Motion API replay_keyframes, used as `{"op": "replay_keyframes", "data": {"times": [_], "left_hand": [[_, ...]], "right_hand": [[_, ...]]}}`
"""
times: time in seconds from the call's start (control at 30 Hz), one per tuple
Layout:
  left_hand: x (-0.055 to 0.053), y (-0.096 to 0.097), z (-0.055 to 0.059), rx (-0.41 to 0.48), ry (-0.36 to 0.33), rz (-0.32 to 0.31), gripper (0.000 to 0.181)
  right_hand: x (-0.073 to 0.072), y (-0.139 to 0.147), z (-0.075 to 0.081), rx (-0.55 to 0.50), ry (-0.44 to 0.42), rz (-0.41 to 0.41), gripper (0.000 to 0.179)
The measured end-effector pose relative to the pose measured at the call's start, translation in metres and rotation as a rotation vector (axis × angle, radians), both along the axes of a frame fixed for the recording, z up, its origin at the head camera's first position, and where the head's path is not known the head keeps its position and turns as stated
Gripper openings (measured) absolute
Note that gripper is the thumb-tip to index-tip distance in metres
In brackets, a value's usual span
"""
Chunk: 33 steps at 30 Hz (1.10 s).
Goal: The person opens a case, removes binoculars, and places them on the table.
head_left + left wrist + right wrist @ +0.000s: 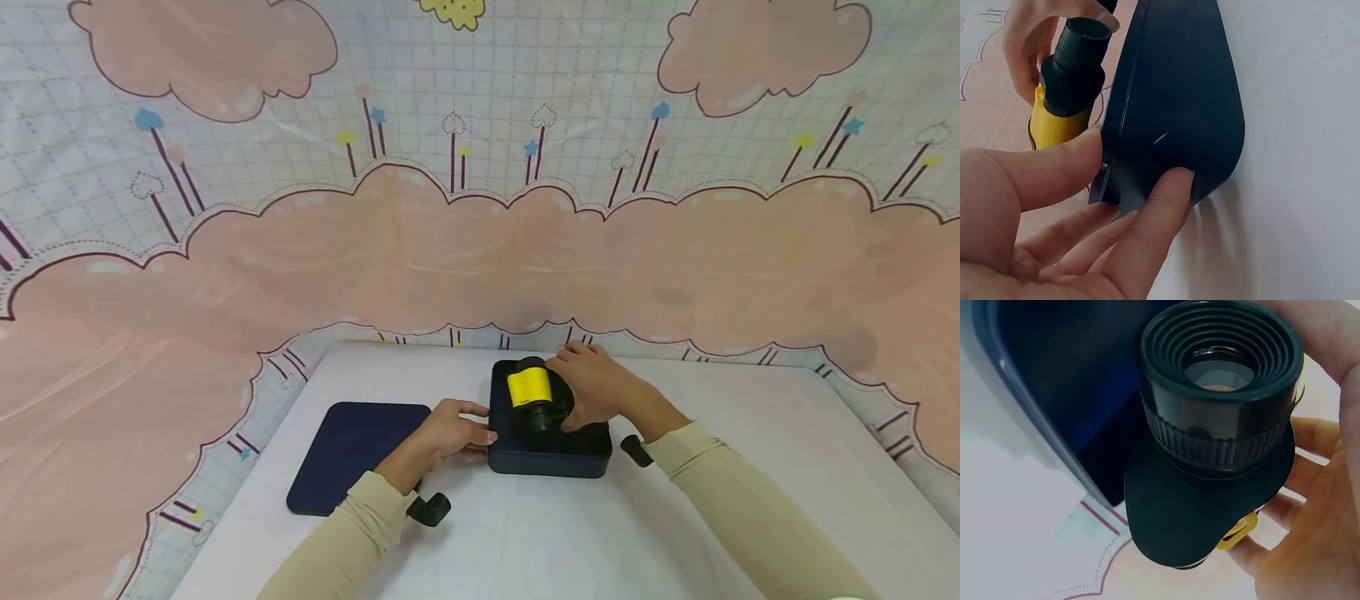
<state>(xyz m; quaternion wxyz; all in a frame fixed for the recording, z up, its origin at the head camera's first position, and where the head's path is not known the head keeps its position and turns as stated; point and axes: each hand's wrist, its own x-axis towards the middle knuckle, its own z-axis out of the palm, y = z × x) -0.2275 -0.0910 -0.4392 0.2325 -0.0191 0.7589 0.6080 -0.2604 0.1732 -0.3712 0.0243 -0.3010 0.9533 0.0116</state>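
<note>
A yellow-and-black monocular [529, 387] is over the open dark navy box [551, 464]. My right hand [596, 383] grips it from the right, fingers curled round its far side. In the right wrist view the ribbed black eyepiece [1219, 419] faces the camera beside the box's inner wall. My left hand [452, 429] holds the box's left side. Seen from the left wrist, its thumb [1066, 169] lies at the rim and its fingers press the outer wall. Whether the monocular touches the box floor cannot be told.
A flat dark navy lid [360, 454] lies on the white table [570, 542], left of the box and partly behind my left forearm. Black wrist-camera mounts show below each wrist. A patterned pink and white cloth [480, 258] hangs behind the table.
</note>
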Motion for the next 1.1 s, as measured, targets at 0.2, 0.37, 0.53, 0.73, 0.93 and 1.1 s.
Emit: {"op": "replay_keyframes", "data": {"times": [0.2, 0.37, 0.53, 0.73, 0.93, 1.1], "left_hand": [[0.000, 0.000, 0.000, -0.001, -0.001, 0.002, 0.059], [0.001, 0.000, 0.001, 0.003, 0.004, -0.001, 0.059], [0.001, 0.000, 0.001, 0.009, 0.009, 0.002, 0.059], [0.001, -0.001, 0.001, 0.021, 0.006, 0.009, 0.059], [0.001, 0.000, 0.001, 0.024, 0.012, 0.006, 0.058], [0.001, 0.001, 0.001, 0.024, 0.009, 0.013, 0.058]], "right_hand": [[0.001, 0.008, 0.004, -0.005, 0.010, 0.001, 0.096], [0.003, 0.016, 0.008, -0.011, 0.027, 0.009, 0.096], [0.004, 0.025, 0.012, -0.010, 0.025, -0.002, 0.096], [0.003, 0.035, 0.015, -0.019, 0.017, -0.019, 0.097], [0.003, 0.044, 0.018, -0.038, 0.023, -0.040, 0.098], [0.004, 0.050, 0.022, -0.048, 0.040, -0.033, 0.096]]}}
